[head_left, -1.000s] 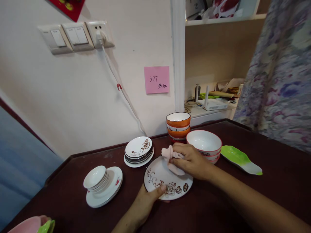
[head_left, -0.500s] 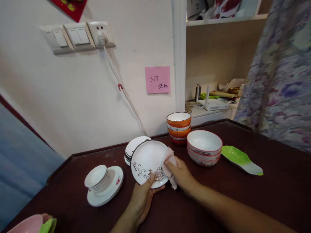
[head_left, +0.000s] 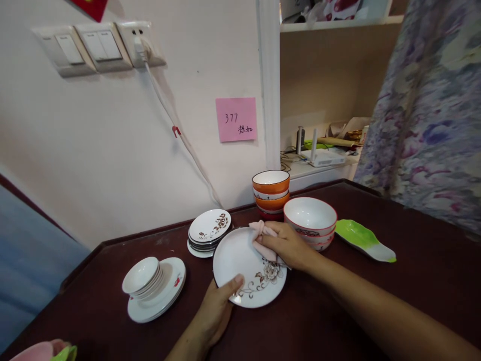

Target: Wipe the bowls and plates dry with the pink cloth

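A white plate [head_left: 236, 260] with a brown flower pattern and dark rim is held tilted above the table. My left hand [head_left: 216, 308] grips its lower left edge, thumb on the face and fingers underneath. With my right hand [head_left: 287, 243] I pinch a pale pink cloth [head_left: 263, 240] against the plate's upper right rim. Behind the plate is a stack of smaller plates [head_left: 209, 225] with the same brown pattern. Close beyond my right hand stand stacked white bowls [head_left: 310, 215] with red rims.
Orange and white bowls [head_left: 271, 188] are stacked near the wall. A green leaf-shaped dish [head_left: 363, 238] lies at right. Small white bowls [head_left: 141, 277] sit on white plates [head_left: 171, 286] at left. A pink bowl [head_left: 35, 352] shows at the lower left. The dark table [head_left: 424, 281] meets a floral curtain [head_left: 424, 125].
The plate has turned in my left hand, its flower now at the right, and sits slightly lower. My right hand and cloth have shifted up along the rim. The view has shifted slightly.
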Demonstrator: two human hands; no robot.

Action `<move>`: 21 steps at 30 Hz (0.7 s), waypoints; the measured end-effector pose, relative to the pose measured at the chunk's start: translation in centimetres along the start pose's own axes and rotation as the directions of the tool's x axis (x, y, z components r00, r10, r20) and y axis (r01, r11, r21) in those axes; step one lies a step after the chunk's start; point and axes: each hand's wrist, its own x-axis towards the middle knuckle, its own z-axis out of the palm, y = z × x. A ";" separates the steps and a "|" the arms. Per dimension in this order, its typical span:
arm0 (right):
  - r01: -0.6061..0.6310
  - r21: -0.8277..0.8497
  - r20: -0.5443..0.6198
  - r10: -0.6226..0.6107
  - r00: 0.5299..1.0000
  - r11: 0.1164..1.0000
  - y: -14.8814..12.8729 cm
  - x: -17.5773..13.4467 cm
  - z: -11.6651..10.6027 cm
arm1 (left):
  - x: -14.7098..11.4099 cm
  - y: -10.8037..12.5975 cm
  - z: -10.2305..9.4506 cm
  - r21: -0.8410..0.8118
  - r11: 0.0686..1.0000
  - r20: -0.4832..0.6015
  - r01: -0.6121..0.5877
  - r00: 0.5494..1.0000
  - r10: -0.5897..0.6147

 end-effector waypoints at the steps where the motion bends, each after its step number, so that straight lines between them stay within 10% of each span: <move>1: 0.009 0.006 0.001 -0.009 1.000 1.000 0.1 0.0 0.1 | 0.0 -0.1 0.0 -0.004 1.000 0.002 0.002 1.000 -0.002; 12: -0.144 0.349 -0.129 0.200 0.971 0.926 4.3 -0.9 6.4 | 0.7 0.3 0.3 -0.102 0.988 -0.200 -0.118 0.975 0.096; 21: -0.167 0.350 -0.104 0.216 0.971 0.922 2.6 0.4 1.8 | 0.4 0.9 0.1 -0.143 0.987 -0.079 -0.073 0.995 0.062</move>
